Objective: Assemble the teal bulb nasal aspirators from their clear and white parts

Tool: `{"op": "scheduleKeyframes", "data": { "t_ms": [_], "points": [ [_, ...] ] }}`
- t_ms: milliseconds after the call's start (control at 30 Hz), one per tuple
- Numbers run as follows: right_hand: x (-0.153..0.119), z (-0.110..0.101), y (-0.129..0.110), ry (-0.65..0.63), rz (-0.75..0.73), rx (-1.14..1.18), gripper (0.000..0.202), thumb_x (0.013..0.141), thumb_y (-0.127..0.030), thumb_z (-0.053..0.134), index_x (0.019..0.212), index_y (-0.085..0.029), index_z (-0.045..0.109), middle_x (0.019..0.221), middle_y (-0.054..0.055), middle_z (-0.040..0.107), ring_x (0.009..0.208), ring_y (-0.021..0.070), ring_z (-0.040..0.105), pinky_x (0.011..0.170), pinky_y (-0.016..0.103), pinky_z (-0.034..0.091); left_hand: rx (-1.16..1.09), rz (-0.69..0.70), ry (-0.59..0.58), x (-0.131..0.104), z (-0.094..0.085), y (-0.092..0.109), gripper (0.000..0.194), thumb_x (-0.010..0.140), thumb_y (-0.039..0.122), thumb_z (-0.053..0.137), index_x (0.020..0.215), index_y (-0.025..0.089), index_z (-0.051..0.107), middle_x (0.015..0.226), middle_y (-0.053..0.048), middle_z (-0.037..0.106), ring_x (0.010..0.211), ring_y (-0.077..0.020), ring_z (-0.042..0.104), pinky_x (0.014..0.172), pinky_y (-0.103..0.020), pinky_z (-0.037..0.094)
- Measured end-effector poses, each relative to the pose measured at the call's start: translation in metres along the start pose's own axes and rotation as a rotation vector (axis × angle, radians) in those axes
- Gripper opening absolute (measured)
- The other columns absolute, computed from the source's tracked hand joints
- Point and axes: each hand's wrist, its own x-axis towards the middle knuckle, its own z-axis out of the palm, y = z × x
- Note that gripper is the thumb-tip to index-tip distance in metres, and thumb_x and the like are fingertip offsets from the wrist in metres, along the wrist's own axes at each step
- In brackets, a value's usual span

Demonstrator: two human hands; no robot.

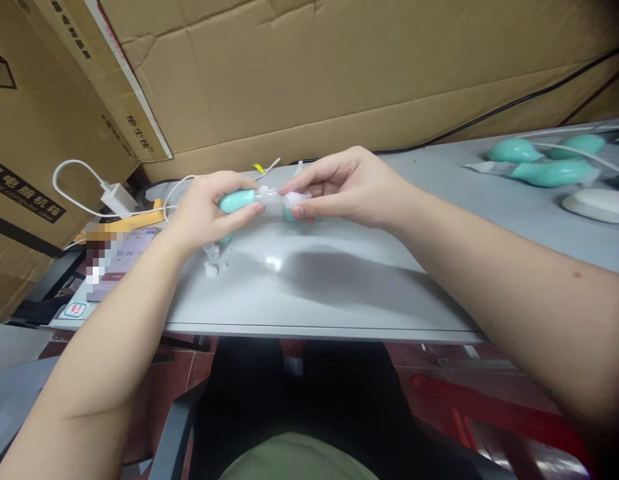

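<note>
My left hand is closed around a mint-green bulb, whose clear plastic tube points right. My right hand pinches a small whitish translucent piece close to the tube's end; whether the two touch cannot be told. Behind my right fingertips another green object shows in part. Below my left hand lie a small clear plastic part and a white cap on the grey table.
Several green bulbs and a white mouse-like object lie at the right. A phone, yellow holder and white charger are at the left. Cardboard stands behind; a black cable runs along it.
</note>
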Motion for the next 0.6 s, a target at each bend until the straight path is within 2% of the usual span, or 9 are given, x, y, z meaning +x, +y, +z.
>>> {"op": "scheduleKeyframes", "data": {
  "t_ms": [100, 233, 467, 600],
  "points": [
    [-0.002, 0.006, -0.005, 0.096, -0.036, -0.062, 0.047, 0.073, -0.049, 0.115, 0.102, -0.022, 0.09, 0.087, 0.003, 0.085, 0.073, 0.0173, 0.076, 0.066, 0.032, 0.067, 0.012, 0.02, 0.012, 0.0, 0.0, 0.001, 0.034, 0.098, 0.054, 0.079, 0.106, 0.022, 0.086, 0.098, -0.006, 0.086, 0.084, -0.0206, 0.074, 0.085, -0.035, 0.061],
    [-0.005, 0.011, -0.011, 0.181, -0.068, -0.122, 0.045, 0.07, -0.044, 0.117, 0.094, -0.022, 0.085, 0.086, 0.002, 0.083, 0.071, 0.0156, 0.073, 0.064, 0.031, 0.064, -0.005, 0.041, 0.018, 0.0, 0.0, 0.002, 0.032, 0.098, 0.052, 0.08, 0.105, 0.022, 0.086, 0.096, -0.005, 0.085, 0.081, -0.0197, 0.073, 0.082, -0.034, 0.06],
    [-0.004, 0.011, 0.0, 0.16, -0.144, -0.173, 0.037, 0.076, -0.049, 0.111, 0.094, -0.027, 0.087, 0.101, 0.007, 0.089, 0.089, 0.0258, 0.08, 0.08, 0.041, 0.071, -0.017, 0.035, 0.006, 0.0, 0.001, 0.006, 0.032, 0.097, 0.053, 0.08, 0.104, 0.023, 0.087, 0.095, -0.005, 0.086, 0.079, -0.0198, 0.071, 0.081, -0.035, 0.06],
    [-0.004, 0.01, 0.003, 0.172, -0.142, -0.216, 0.04, 0.077, -0.057, 0.109, 0.095, -0.028, 0.088, 0.104, 0.007, 0.09, 0.098, 0.0293, 0.083, 0.087, 0.045, 0.073, -0.003, 0.035, -0.014, 0.0, 0.002, 0.007, 0.033, 0.098, 0.055, 0.078, 0.103, 0.024, 0.086, 0.094, -0.005, 0.084, 0.079, -0.0201, 0.07, 0.079, -0.035, 0.06]
  ]
}}
